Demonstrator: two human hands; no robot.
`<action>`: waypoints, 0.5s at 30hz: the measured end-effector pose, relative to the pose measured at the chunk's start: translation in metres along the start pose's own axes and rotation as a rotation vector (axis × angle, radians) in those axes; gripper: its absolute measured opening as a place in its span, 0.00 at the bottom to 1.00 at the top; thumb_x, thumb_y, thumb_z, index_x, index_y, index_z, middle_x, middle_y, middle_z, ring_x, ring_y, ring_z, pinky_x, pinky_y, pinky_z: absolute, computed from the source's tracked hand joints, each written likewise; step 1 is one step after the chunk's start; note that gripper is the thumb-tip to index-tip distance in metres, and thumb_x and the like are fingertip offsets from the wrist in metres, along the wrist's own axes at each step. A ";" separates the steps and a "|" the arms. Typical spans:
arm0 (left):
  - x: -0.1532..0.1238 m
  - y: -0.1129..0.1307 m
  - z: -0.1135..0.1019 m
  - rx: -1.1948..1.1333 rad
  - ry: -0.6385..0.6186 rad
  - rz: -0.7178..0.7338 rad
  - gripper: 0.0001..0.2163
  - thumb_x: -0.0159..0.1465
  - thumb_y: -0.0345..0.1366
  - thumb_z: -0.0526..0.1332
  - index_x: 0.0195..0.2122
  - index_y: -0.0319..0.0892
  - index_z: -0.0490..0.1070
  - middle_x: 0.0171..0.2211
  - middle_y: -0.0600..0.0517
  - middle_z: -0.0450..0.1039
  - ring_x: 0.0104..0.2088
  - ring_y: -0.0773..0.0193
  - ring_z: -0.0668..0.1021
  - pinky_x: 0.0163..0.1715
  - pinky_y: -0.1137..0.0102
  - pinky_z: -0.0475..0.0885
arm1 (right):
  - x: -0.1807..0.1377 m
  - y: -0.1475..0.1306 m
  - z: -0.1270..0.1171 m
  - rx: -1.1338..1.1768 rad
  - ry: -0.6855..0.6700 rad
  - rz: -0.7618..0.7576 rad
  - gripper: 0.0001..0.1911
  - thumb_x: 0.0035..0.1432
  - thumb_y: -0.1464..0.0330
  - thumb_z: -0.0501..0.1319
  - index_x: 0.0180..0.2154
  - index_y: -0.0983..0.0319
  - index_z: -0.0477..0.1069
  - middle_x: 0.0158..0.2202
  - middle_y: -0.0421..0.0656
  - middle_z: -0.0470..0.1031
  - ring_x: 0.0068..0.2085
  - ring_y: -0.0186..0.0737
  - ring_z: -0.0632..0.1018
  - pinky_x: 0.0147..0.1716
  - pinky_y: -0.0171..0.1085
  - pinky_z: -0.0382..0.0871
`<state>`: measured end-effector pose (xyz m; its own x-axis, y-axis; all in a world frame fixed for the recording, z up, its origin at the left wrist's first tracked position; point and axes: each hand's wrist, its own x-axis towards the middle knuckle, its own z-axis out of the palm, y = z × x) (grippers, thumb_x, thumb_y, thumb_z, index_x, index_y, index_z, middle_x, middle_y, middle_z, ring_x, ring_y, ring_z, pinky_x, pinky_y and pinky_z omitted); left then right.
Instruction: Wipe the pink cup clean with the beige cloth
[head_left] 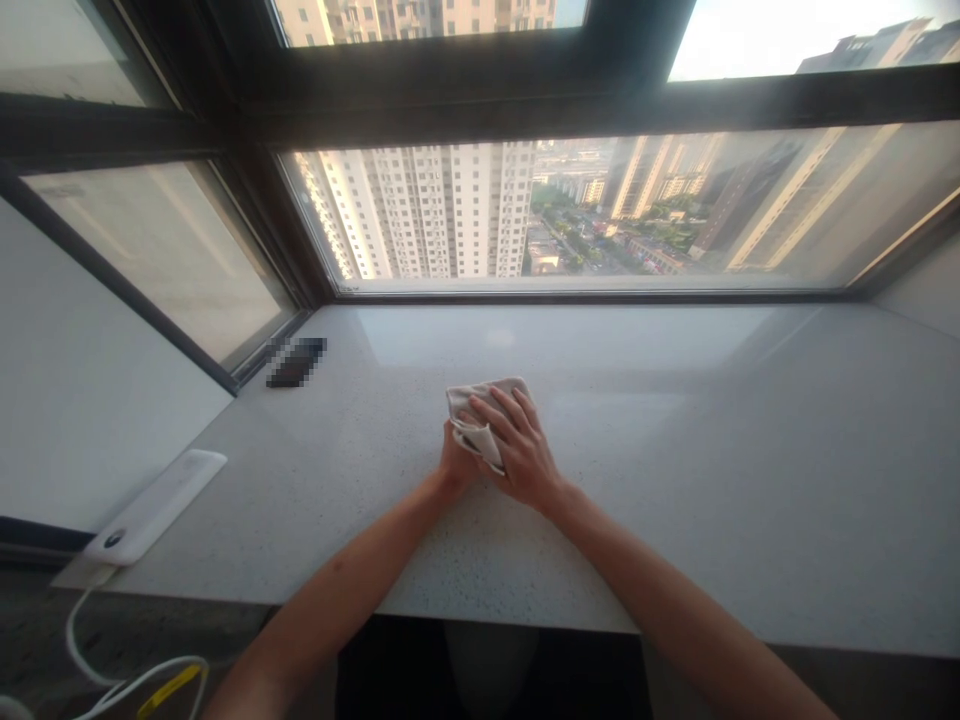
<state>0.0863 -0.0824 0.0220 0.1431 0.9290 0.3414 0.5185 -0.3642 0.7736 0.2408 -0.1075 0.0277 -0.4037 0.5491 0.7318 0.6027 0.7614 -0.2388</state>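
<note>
A light grey-beige cloth (pixel 466 400), folded over with a loose flap, is held between my two hands above or on the pale speckled windowsill (pixel 675 480); I cannot tell whether it touches the surface. My right hand (pixel 529 450) lies over the cloth with its fingers bent across the top. Underneath and to the left, my left hand (pixel 455 462) holds the cloth from below. Most of the left fingers are hidden by the cloth and the right hand.
On the sill's left end lies a white power strip (pixel 161 505) with a white cable (pixel 75 625) hanging over the front edge. A dark, pixelated object (pixel 296 362) rests near the left corner. Dark-framed windows (pixel 525 300) border the sill behind and left.
</note>
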 end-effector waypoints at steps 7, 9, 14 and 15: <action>-0.001 -0.003 0.006 0.064 0.082 -0.027 0.09 0.63 0.39 0.67 0.42 0.45 0.72 0.35 0.49 0.81 0.33 0.57 0.82 0.36 0.62 0.79 | -0.002 -0.004 0.013 0.059 0.284 0.291 0.25 0.76 0.62 0.53 0.70 0.54 0.68 0.70 0.51 0.71 0.73 0.55 0.68 0.70 0.62 0.67; -0.001 -0.003 0.007 0.062 0.043 -0.021 0.04 0.65 0.38 0.65 0.38 0.46 0.72 0.32 0.50 0.80 0.33 0.57 0.81 0.35 0.63 0.79 | -0.001 -0.007 0.014 0.027 0.185 0.164 0.24 0.74 0.59 0.58 0.67 0.52 0.72 0.70 0.49 0.72 0.76 0.58 0.63 0.74 0.66 0.58; 0.000 0.006 0.005 0.088 0.083 -0.031 0.16 0.61 0.36 0.70 0.49 0.45 0.72 0.39 0.47 0.83 0.37 0.52 0.84 0.39 0.61 0.79 | 0.001 0.000 0.020 0.163 0.328 0.617 0.27 0.77 0.52 0.50 0.51 0.61 0.81 0.48 0.55 0.85 0.54 0.58 0.83 0.55 0.59 0.79; 0.000 0.008 0.005 0.095 0.093 -0.034 0.20 0.60 0.36 0.71 0.52 0.45 0.72 0.42 0.47 0.83 0.39 0.51 0.85 0.40 0.60 0.79 | 0.001 0.002 0.021 0.196 0.373 0.752 0.30 0.78 0.51 0.47 0.48 0.63 0.82 0.42 0.55 0.85 0.48 0.57 0.85 0.49 0.56 0.81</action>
<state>0.0945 -0.0852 0.0258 0.0480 0.9290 0.3670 0.6002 -0.3206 0.7328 0.2275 -0.0986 0.0144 0.3282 0.8086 0.4883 0.4754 0.3053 -0.8251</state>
